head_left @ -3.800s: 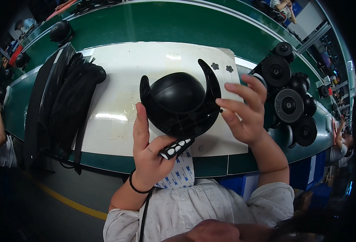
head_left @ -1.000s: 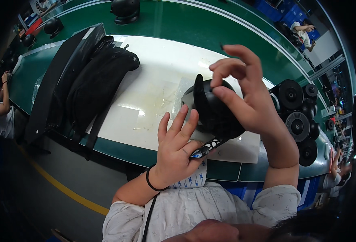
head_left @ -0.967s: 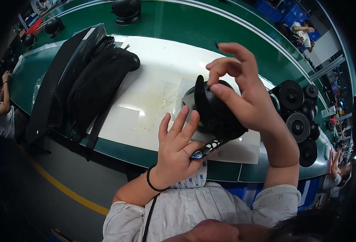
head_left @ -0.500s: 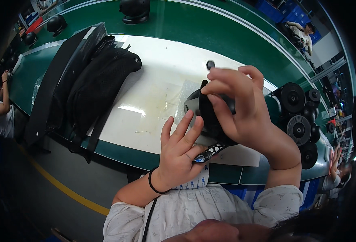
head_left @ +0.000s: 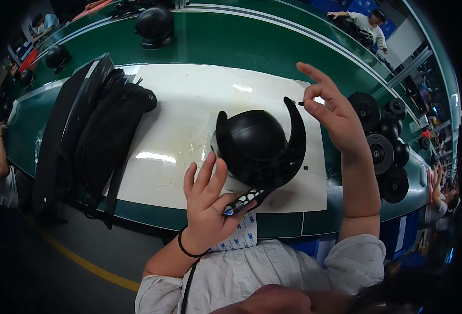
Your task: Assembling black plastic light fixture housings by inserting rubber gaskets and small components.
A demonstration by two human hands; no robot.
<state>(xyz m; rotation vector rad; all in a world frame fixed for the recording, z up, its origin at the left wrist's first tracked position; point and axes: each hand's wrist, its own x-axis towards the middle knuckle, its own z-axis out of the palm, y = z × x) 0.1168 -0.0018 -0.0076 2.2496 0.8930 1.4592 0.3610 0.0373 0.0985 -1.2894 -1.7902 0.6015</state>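
Observation:
A glossy black dome [head_left: 257,133] rests on a white sheet, and a curved black band [head_left: 293,141] arches around it with two upright tips. Beside its near left side, my left hand [head_left: 207,204] has its upper fingers spread. Its thumb side holds a slim black piece with white oval spots [head_left: 249,197] and a blue end; its kind cannot be made out. My right hand [head_left: 327,107] is raised by the band's right tip, thumb and a finger pinching a small dark piece [head_left: 301,103]. Whether that piece touches the tip is unclear.
The white sheet [head_left: 173,104] covers part of the green table. Left lies a black mesh bag [head_left: 110,125]; right, several black round parts [head_left: 380,152] are heaped. Paper with blue print [head_left: 246,230] hangs at the near edge. Another black dome [head_left: 155,26] stands beyond; people sit farther off.
My right hand has moved away from the band to the right and its index finger has lifted. The dome, earlier mostly covered, now shows. My left hand stays by its near left side.

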